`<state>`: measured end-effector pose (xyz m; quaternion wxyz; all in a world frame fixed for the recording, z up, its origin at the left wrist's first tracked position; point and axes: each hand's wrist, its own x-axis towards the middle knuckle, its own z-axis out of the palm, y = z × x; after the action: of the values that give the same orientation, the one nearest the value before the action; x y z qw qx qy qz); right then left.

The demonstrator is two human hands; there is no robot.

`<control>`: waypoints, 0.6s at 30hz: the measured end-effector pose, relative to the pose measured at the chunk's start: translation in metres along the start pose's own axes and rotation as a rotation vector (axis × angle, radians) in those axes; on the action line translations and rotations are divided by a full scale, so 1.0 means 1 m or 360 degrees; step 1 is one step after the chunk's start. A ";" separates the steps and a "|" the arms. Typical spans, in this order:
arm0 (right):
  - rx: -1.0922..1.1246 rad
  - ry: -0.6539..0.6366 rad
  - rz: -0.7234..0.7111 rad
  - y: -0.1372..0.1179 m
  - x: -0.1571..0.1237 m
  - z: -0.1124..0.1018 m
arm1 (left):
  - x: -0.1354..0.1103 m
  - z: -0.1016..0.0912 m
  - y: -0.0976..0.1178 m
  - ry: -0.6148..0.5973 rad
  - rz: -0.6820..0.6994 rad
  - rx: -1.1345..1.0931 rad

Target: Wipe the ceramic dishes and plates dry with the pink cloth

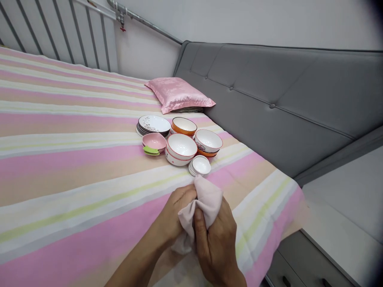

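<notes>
A pale pink cloth (208,198) is bunched between my two hands above the striped bedspread. My left hand (180,207) closes on its left side. My right hand (216,235) grips it from the right, thumb pressed into the folds. Whether anything is wrapped inside the cloth cannot be seen. Just beyond my hands is a stack of small white dishes (201,164). Behind it stand white bowls with red rims (182,146), a patterned bowl (208,140) on an orange one, and an orange bowl (184,125). Pink dishes with a green leaf-shaped handle (154,142) and stacked plates (154,123) are on the left.
A pink satin pillow (179,93) lies behind the dishes, near the grey padded headboard (269,83). The striped bedspread (74,179) covers the bed. At the lower right, past the bed's edge, stands a cabinet with drawers (305,259). A barred metal frame (62,32) is at the back left.
</notes>
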<state>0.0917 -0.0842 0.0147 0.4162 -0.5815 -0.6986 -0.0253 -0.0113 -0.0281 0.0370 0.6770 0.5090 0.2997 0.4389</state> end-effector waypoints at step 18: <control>0.0352 0.0022 0.0188 -0.009 0.000 0.012 | 0.009 0.002 0.013 0.0758 -0.0618 -0.1275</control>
<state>0.0778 -0.0808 0.0110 0.4834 -0.5719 -0.6588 0.0724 -0.0092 -0.0194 0.0509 0.8011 0.0298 0.3430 0.4895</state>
